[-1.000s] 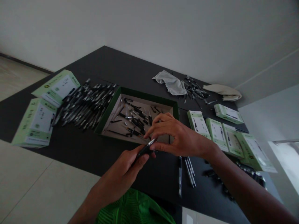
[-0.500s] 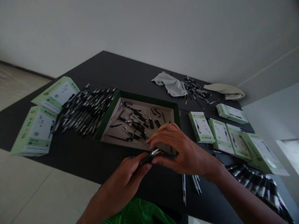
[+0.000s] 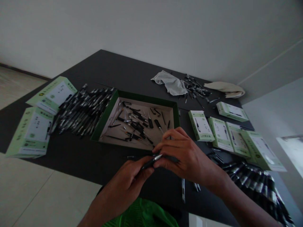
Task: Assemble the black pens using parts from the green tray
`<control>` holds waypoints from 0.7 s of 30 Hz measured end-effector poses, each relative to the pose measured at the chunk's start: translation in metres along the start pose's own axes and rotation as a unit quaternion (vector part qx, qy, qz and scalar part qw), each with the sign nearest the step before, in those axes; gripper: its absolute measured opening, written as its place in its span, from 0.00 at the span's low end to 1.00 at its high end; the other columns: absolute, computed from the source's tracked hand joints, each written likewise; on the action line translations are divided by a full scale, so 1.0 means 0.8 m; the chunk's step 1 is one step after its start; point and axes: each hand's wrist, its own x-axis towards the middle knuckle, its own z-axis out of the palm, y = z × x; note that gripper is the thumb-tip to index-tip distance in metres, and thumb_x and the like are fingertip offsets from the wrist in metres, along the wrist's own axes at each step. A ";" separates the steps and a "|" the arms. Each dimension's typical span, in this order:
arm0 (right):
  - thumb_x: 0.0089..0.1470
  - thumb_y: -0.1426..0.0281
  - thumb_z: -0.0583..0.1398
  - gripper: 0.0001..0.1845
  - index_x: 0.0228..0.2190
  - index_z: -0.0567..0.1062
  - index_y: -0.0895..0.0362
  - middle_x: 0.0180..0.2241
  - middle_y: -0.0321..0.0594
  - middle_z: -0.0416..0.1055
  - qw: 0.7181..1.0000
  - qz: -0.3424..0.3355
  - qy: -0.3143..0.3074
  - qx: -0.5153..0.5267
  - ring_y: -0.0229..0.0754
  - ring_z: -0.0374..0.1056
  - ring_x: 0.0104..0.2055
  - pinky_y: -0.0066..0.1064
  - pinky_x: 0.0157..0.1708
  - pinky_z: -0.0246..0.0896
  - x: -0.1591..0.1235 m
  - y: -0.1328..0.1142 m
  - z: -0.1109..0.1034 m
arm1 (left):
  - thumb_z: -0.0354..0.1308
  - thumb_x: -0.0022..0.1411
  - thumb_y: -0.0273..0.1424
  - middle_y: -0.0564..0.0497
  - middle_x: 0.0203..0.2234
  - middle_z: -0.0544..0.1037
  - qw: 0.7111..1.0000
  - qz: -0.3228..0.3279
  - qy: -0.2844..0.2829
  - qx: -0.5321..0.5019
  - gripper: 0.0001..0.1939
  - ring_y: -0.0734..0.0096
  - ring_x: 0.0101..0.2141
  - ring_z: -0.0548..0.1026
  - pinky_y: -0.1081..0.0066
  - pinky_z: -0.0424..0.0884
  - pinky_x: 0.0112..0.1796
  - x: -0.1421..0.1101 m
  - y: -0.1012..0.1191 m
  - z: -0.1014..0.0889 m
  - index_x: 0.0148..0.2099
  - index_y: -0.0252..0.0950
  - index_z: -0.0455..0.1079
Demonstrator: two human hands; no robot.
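In front of the shallow box, my left hand (image 3: 127, 176) is closed around a dark pen (image 3: 151, 162), its silvery tip pointing right. My right hand (image 3: 182, 153) meets it there, thumb and fingertips pinched at the tip end. A slim dark piece (image 3: 172, 158) shows under the right fingers; its kind I cannot make out. Just beyond the hands stands the green-rimmed box (image 3: 146, 97), with loose pen parts (image 3: 138, 126) such as caps, clips and thin refills scattered on its pale floor. The right fingers overlap its near right corner.
A large heap of pens (image 3: 82, 110) lies left of the box, beside two green-and-white cartons (image 3: 35, 132). Several more cartons (image 3: 201, 126) stand at right, near a row of pens (image 3: 255, 186). A white cloth (image 3: 170, 82), more pens (image 3: 195, 88) and a beige cloth (image 3: 224, 87) lie behind.
The right fingertips have closed in on the pen's tip end. More of the box's contents shows, including a dark piece by the right fingers. The view has shifted slightly.
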 end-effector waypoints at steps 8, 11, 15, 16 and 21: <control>0.62 0.73 0.63 0.09 0.44 0.77 0.56 0.46 0.39 0.79 0.997 0.035 0.021 0.062 0.43 0.68 0.49 0.39 0.52 0.61 -0.008 -0.006 -0.005 | 0.56 0.72 0.45 0.48 0.45 0.84 0.999 -0.010 0.043 -0.002 0.21 0.54 0.49 0.78 0.61 0.73 0.50 -0.002 -0.001 0.000 0.61 0.47 0.76; 0.62 0.71 0.64 0.07 0.43 0.78 0.56 0.45 0.38 0.79 0.997 0.040 0.013 0.058 0.44 0.67 0.49 0.39 0.52 0.61 -0.010 -0.005 -0.008 | 0.56 0.71 0.45 0.48 0.47 0.83 0.999 -0.011 0.043 -0.012 0.21 0.54 0.51 0.77 0.61 0.72 0.53 -0.002 -0.001 0.004 0.61 0.47 0.76; 0.63 0.67 0.66 0.05 0.38 0.78 0.56 0.45 0.36 0.80 0.998 0.033 0.015 0.048 0.43 0.67 0.50 0.39 0.53 0.58 -0.013 -0.004 -0.010 | 0.55 0.71 0.47 0.48 0.49 0.83 1.000 -0.022 0.009 -0.015 0.22 0.53 0.53 0.76 0.59 0.71 0.54 -0.005 0.001 0.008 0.61 0.48 0.76; 0.62 0.67 0.66 0.05 0.37 0.78 0.56 0.45 0.36 0.80 0.998 0.030 0.014 0.050 0.43 0.67 0.50 0.39 0.53 0.58 -0.014 -0.004 -0.010 | 0.54 0.72 0.47 0.48 0.50 0.83 1.000 -0.022 0.005 -0.015 0.22 0.52 0.53 0.76 0.59 0.70 0.55 -0.006 0.001 0.009 0.61 0.49 0.76; 0.62 0.65 0.66 0.08 0.41 0.79 0.55 0.46 0.37 0.80 0.998 0.036 0.005 0.042 0.44 0.66 0.51 0.40 0.53 0.59 -0.018 -0.005 -0.007 | 0.54 0.72 0.46 0.48 0.47 0.83 1.000 -0.020 0.008 -0.011 0.22 0.53 0.52 0.77 0.59 0.72 0.53 -0.008 0.002 0.009 0.62 0.48 0.75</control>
